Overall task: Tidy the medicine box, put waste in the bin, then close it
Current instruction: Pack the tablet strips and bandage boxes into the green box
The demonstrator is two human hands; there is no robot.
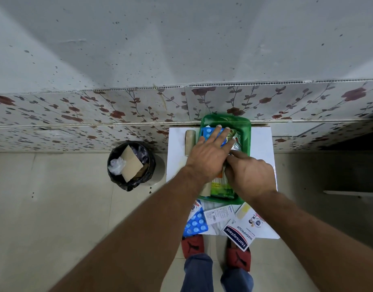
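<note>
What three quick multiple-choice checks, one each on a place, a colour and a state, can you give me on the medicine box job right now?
1. Where does the bin stand?
A. On the white table
B. On the floor, to the left of the table
C. Behind the person

2. What colour is the medicine box?
A. Green
B. Red
C. White

3. What is the left hand doing?
A. Hanging over the bin
B. Holding the Hansaplast pack
C. Lying flat on a blue blister strip in the box

Answers: 1 B, the bin sits on the floor tiles beside the white table. 2 A, its rim is green. 3 C, the fingers spread over the blue blister strip inside the box.
</note>
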